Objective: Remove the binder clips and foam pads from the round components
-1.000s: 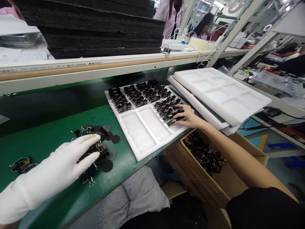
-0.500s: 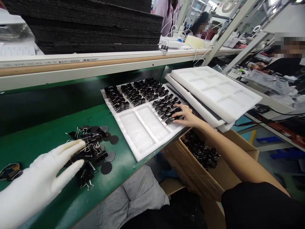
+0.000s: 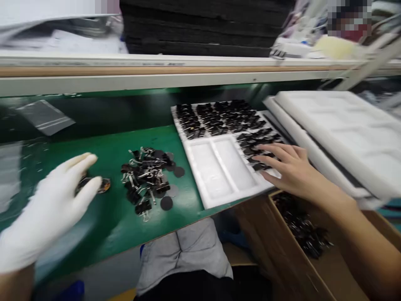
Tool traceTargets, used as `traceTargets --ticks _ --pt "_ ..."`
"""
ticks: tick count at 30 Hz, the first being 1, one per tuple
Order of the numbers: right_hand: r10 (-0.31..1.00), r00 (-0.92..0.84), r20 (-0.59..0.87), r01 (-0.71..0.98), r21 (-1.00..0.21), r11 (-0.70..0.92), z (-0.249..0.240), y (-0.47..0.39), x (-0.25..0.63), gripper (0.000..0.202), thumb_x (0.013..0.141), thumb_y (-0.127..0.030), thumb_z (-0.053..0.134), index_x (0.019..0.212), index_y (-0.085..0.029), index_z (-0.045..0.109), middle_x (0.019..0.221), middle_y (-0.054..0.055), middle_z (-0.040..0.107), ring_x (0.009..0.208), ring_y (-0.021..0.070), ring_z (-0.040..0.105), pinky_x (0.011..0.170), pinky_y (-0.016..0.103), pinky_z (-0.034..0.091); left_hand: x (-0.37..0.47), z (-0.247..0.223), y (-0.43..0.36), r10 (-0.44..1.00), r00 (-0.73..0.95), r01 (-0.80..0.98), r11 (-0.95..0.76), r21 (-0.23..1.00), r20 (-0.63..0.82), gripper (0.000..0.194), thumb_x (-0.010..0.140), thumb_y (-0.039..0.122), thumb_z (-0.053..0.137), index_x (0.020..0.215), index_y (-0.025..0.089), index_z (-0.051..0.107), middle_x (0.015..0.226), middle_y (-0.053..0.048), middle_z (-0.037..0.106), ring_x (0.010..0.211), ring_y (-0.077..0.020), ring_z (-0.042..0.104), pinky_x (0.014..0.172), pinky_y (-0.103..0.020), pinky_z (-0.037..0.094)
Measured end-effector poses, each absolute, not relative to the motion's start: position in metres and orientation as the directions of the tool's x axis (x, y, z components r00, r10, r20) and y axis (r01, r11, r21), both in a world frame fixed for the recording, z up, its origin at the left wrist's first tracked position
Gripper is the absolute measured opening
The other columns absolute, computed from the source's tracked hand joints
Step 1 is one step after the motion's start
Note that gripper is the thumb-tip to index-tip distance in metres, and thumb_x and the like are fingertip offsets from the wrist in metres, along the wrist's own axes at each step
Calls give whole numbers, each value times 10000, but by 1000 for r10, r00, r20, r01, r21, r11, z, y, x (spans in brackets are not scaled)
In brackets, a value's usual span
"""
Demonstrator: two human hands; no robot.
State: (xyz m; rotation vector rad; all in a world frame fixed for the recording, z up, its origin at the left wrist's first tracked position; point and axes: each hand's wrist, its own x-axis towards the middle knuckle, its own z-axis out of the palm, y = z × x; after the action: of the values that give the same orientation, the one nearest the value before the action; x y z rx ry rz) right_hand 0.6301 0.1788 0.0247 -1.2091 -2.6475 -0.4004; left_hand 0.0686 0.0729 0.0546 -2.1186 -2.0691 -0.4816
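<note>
My left hand (image 3: 59,202), in a white glove, reaches over a small round dark object (image 3: 105,185) on the green table. Its thumb and fingers are apart, and they partly hide the object; contact is unclear. To its right lies a loose pile of black binder clips (image 3: 147,175) mixed with dark round discs (image 3: 166,203). My bare right hand (image 3: 288,169) hovers with spread fingers at the right side of a white foam tray (image 3: 200,184). Binder clips (image 3: 257,144) fill its back compartments and the right one beneath my fingers; two front compartments are bare.
More white foam trays (image 3: 341,121) are stacked at the right. Below the table edge stands a cardboard box (image 3: 300,251) holding many binder clips. A shelf (image 3: 156,81) runs along the back, bearing black foam sheets (image 3: 203,29). A clear plastic bag (image 3: 46,117) lies at left.
My view has turned left. My left hand has moved from the clip pile leftward to the round object. My right hand has drawn back slightly from the clips in the tray.
</note>
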Motion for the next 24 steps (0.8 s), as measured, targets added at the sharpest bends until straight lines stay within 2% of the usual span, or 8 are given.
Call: traceTargets --ticks 4,6,10,14,17,20,22,24 --pt "470 -843 262 519 165 838 30 175 554 224 1023 -243 549 1212 -201 662 1289 144 689 1174 315 640 1002 472 395 71 28 64 917 -97 990 48 134 387 647 1018 462 362 1532 80 457 1565 -236 480 1503 -362 426 1253 -526 354" --pt "392 -890 234 437 188 880 25 178 511 207 1004 -235 570 1171 -181 679 1209 145 714 1071 303 666 932 441 418 70 14 57 913 -106 992 69 107 393 655 1012 436 377 1565 85 392 1593 -253 430 1529 -369 380 1249 -546 336" --pt "397 -899 184 428 182 885 10 187 440 141 961 -290 647 1010 -176 712 1000 132 732 881 290 658 761 408 415 61 9 41 958 -109 991 126 -46 266 739 937 513 566 1555 136 418 1581 -247 447 1514 -398 374 1205 -551 353" --pt "442 -884 154 466 205 861 -3 196 402 263 909 -419 740 791 -184 725 824 154 694 882 348 619 724 428 394 51 25 42 982 -143 976 160 -144 121 790 799 604 735 1473 233 559 1537 -215 510 1398 -439 471 1111 -572 381" --pt "425 -896 131 443 187 877 -8 198 396 237 900 -372 753 755 -185 737 852 156 707 911 346 609 765 452 399 42 31 55 996 -90 981 93 -173 24 706 803 642 733 1409 293 636 1518 -174 547 1369 -439 487 1081 -582 355" --pt "418 -893 166 445 185 876 -7 196 402 172 891 -309 739 767 -190 732 963 163 731 970 350 609 842 496 409 32 30 69 997 3 993 -13 -121 -83 596 818 666 718 1307 326 710 1430 -107 639 1354 -393 517 1115 -550 308" --pt "436 -867 242 481 178 858 -4 194 408 156 896 -300 711 793 -184 726 1062 184 738 1035 380 610 878 531 408 28 28 75 996 26 995 -33 -90 -83 560 804 655 739 1229 290 746 1300 -96 711 1291 -364 570 1116 -515 308" --pt "466 -815 346 523 91 848 0 193 411 150 926 -305 664 902 -178 738 1104 181 751 1050 391 630 878 539 418 28 29 77 999 33 996 -35 -83 -26 525 771 613 784 1147 246 766 1193 -99 745 1225 -350 610 1094 -491 328"
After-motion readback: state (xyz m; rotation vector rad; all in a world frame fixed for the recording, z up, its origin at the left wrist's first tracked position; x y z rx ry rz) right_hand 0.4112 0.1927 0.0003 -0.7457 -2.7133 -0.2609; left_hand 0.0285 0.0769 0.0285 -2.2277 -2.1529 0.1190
